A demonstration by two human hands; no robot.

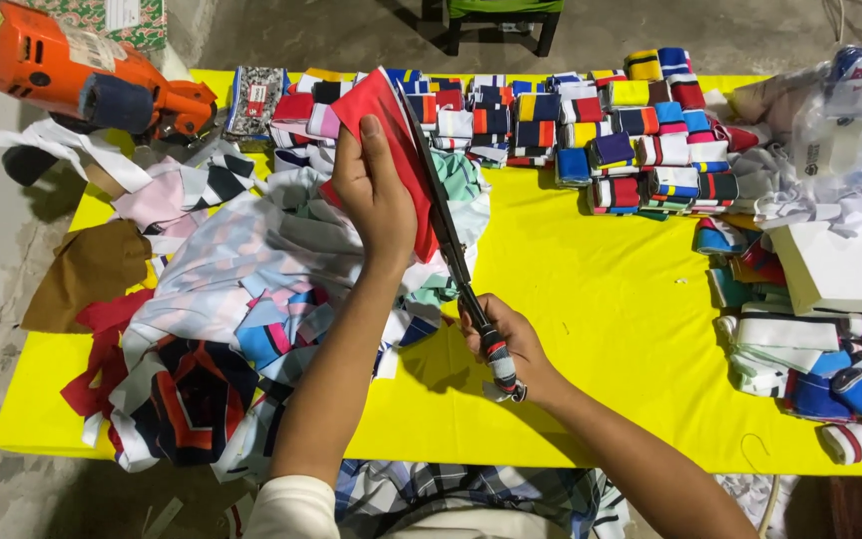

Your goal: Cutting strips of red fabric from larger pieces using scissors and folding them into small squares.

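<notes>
My left hand holds up a piece of red fabric above the yellow table. My right hand grips the wrapped handles of large dark scissors. Their long blades run up along the right edge of the red fabric and look nearly closed against it. A heap of mixed fabric scraps lies under and left of my left arm.
Rows of folded striped fabric pieces line the table's far edge, with more rolls at the right. A white box and a plastic bag sit at right. An orange power tool rests at far left.
</notes>
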